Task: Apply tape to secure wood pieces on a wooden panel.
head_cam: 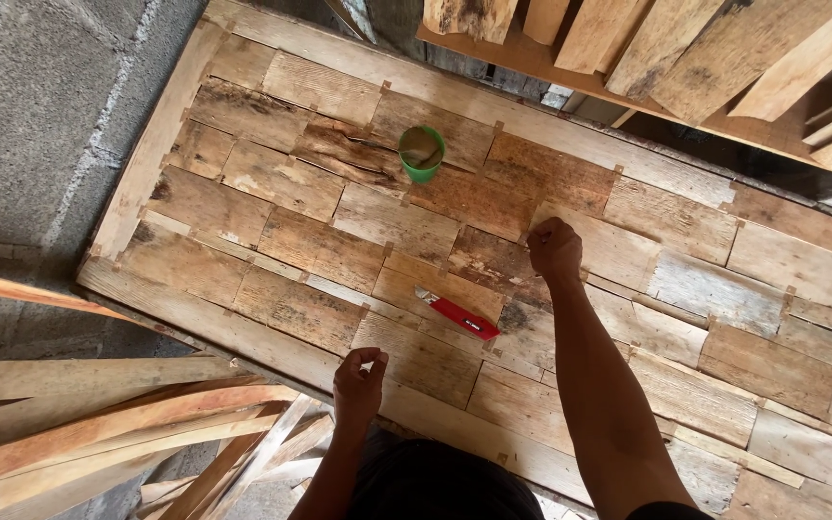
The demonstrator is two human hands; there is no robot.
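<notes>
The wooden panel (493, 260), made of many rough weathered boards inside a pale frame, is lying flat under both hands. The right hand (555, 248) is pressing its fingertips on a seam between boards near the middle. The left hand (359, 378), loosely curled, is hovering over the near frame edge.

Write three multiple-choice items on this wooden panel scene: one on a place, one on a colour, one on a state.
1. Where does the red utility knife lie?
A. on the wooden panel, between the two hands
B. inside the cup
C. on the concrete floor

2. What colour is the cup?
A. blue
B. green
C. white

3. How is the right hand?
A. flat, palm up
B. gripping the cup
C. closed, knuckles against the panel

Answers: 1 A, it rests on the boards between the left hand and the right; 2 B, its rim is green; 3 C, its fingers are curled.
</notes>
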